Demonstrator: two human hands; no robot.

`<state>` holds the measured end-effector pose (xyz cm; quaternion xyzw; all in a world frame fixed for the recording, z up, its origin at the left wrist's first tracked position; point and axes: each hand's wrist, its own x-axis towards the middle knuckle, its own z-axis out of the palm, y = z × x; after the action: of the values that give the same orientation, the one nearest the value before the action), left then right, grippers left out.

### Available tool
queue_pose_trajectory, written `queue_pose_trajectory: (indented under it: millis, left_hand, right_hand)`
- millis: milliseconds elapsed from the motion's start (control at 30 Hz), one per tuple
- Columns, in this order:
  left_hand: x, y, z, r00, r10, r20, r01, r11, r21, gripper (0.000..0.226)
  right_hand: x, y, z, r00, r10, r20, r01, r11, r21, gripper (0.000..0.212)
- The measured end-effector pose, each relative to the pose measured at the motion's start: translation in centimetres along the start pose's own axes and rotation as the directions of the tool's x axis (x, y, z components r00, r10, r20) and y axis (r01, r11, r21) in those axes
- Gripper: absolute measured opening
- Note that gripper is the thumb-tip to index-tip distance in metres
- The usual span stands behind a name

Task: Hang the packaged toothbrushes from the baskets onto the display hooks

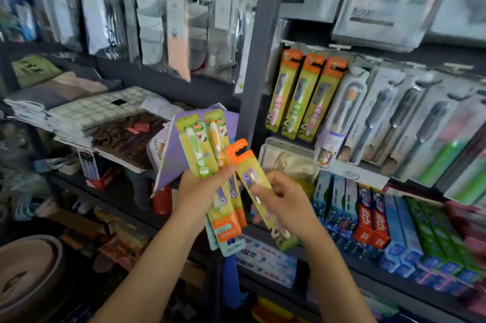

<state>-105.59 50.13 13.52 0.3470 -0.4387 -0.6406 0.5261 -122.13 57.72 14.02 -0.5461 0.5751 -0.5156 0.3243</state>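
Note:
My left hand point(201, 191) grips a fanned bunch of yellow-green children's toothbrush packs point(196, 143) with orange ends, some head up and some head down. My right hand point(282, 200) pinches one single pack point(259, 191) whose orange hanger tab point(238, 151) points up and left, next to the bunch. Up to the right, three matching packs point(302, 96) hang side by side on display hooks point(336, 47). No basket is in view.
Grey and green adult toothbrush packs point(410, 122) hang to the right of the children's ones. Toothpaste boxes point(373, 220) fill the shelf below. A grey upright post point(259, 54) divides the shelving. Bagged goods point(157, 30) hang at upper left, and a round tub point(29, 267) sits low left.

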Motion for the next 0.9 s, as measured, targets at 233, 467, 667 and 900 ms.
queue_pose_trajectory:
  millis: [233,467,667,900]
  left_hand:
    - [1.8,2.3,5.2,0.988,0.143,0.054,-0.147,0.986,0.080,0.018]
    - [3.3,3.5,9.1,0.952,0.281,0.125,-0.297,0.946,0.131,0.035]
    - [4.7,3.8,9.7,0.939,0.342,-0.028,-0.335,0.932,0.142,0.026]
    - [5.5,4.8,9.6,0.934,0.357,-0.010,-0.351,0.924,0.148,0.030]
  right_hand:
    - [3.8,-4.8,-4.8,0.948,-0.121,-0.293,0.135,0.991,0.026,0.011]
    - [8.2,-7.0,-6.4,0.940,-0.187,-0.287,0.166,0.982,-0.094,0.021]
    - [11.9,-7.3,-6.6,0.944,-0.151,-0.293,0.125,0.987,-0.104,0.017]
    - [14.6,-6.9,-6.4,0.944,-0.157,-0.292,0.121,0.983,-0.138,0.014]
